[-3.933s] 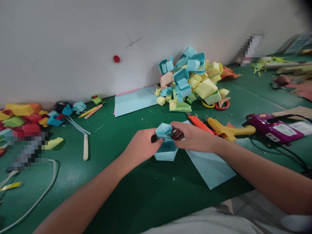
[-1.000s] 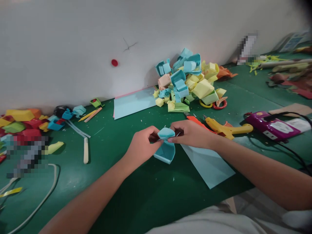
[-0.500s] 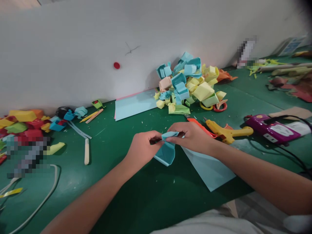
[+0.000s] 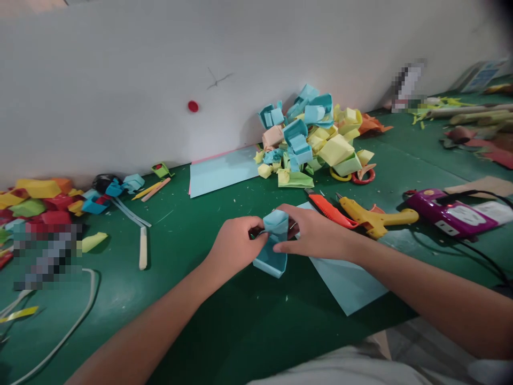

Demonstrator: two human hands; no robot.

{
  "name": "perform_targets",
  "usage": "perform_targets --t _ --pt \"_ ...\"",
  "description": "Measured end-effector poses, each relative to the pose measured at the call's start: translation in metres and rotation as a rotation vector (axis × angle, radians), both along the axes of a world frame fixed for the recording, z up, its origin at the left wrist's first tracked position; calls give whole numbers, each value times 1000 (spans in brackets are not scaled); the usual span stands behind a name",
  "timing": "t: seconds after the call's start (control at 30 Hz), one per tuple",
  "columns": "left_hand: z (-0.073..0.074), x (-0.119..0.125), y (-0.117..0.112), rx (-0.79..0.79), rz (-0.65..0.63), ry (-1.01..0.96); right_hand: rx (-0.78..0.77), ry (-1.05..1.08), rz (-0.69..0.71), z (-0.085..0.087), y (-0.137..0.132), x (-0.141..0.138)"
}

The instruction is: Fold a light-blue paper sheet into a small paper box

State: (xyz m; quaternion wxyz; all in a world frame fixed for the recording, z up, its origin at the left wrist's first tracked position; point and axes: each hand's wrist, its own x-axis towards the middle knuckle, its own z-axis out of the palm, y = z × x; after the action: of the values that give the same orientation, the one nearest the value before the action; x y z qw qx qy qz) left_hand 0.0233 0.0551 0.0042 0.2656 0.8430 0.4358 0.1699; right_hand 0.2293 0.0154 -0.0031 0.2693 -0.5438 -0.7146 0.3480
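A folded light-blue paper piece (image 4: 276, 224) with an open, box-like lower part is between my hands, just above the green table. My left hand (image 4: 239, 238) is closed, pinching its left side between thumb and fingers. My right hand (image 4: 310, 231) grips the right side, with the thumb in front and the fingers behind the paper. Under my right forearm lies a flat light-blue sheet (image 4: 347, 286). Close beyond that hand is an orange box cutter (image 4: 331, 210), beside a yellow hot glue gun (image 4: 374, 216).
A heap of folded paper pieces (image 4: 308, 136) leans by the wall, scissors handles (image 4: 363, 175) at its foot. Blue sheets (image 4: 224, 170) lie left of it. A purple power strip (image 4: 449, 211) with cords sits right. Colourful paper shapes (image 4: 44, 200) and a pale stick (image 4: 143, 248) are left.
My right thumb has moved down and away from the top fold, and the upper flap now shows more. The lower box part has tilted slightly. My left hand stays nearly in place.
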Motion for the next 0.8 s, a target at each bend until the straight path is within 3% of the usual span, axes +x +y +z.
perform_targets --t 0.33,0.6,0.8 --pt "15 1 -1 -34 -110 132 45 140 -33 -10 2 -2" --pt "22 0 3 61 -78 99 121 85 -39 -11 3 -2" --pt "24 -1 9 -49 -61 110 191 116 27 -14 3 -2"
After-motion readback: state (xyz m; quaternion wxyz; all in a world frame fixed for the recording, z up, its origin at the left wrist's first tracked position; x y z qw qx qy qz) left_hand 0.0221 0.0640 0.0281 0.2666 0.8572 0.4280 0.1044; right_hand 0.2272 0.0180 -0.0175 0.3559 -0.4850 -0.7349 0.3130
